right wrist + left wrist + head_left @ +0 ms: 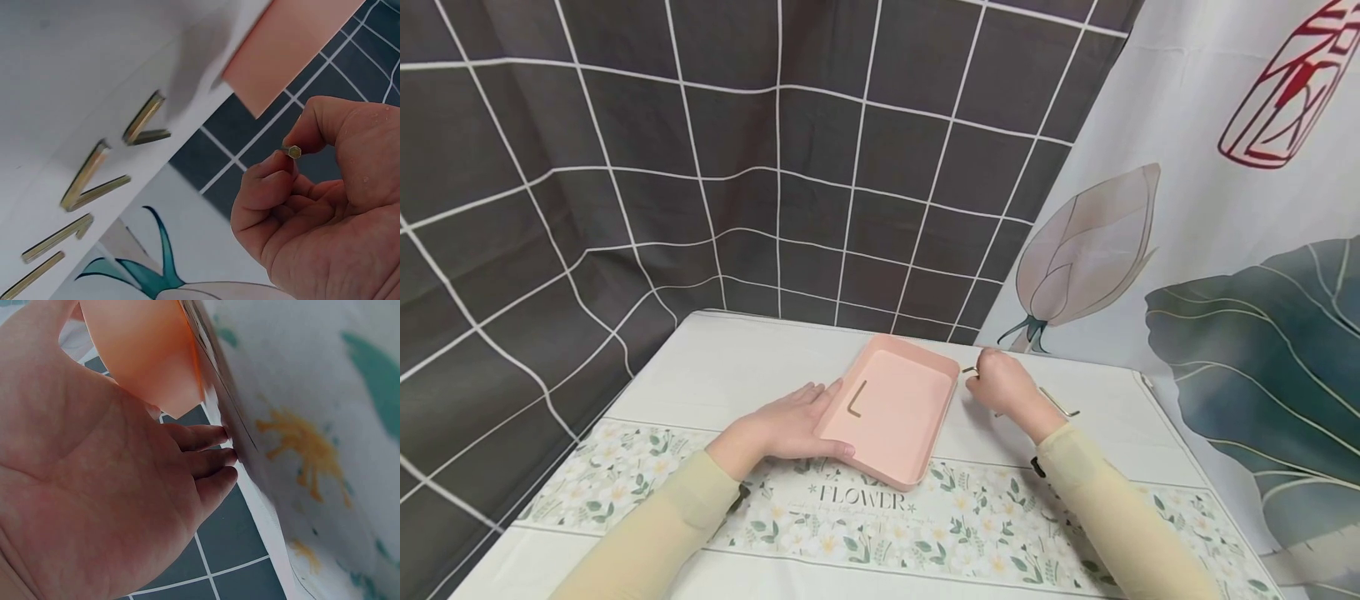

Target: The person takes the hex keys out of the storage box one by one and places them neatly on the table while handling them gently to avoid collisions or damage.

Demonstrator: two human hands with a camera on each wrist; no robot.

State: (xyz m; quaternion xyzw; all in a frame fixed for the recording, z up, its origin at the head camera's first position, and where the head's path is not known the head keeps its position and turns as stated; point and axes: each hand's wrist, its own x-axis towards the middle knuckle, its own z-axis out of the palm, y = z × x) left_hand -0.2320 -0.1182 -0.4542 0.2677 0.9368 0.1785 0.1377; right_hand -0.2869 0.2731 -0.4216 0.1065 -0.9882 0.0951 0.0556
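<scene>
A shallow pink tray [898, 408] lies slanted on the table, with one brass-coloured hex key [854, 402] inside it toward the left. My left hand [793, 423] rests against the tray's near left corner, fingers extended along the side and thumb over the near rim. In the left wrist view its fingertips [228, 453] reach down by the tablecloth. Just right of the tray, my right hand [1002, 385] pinches another hex key [294, 152] between thumb and forefinger, its six-sided end facing the right wrist camera. Several more hex keys [84, 178] lie beside and below that hand.
A white tablecloth [760, 350] with a floral band and the word FLOWER covers the table. Behind it hangs a dark curtain with a white grid [820, 208]; on the right is a white one with a flower print [1086, 250].
</scene>
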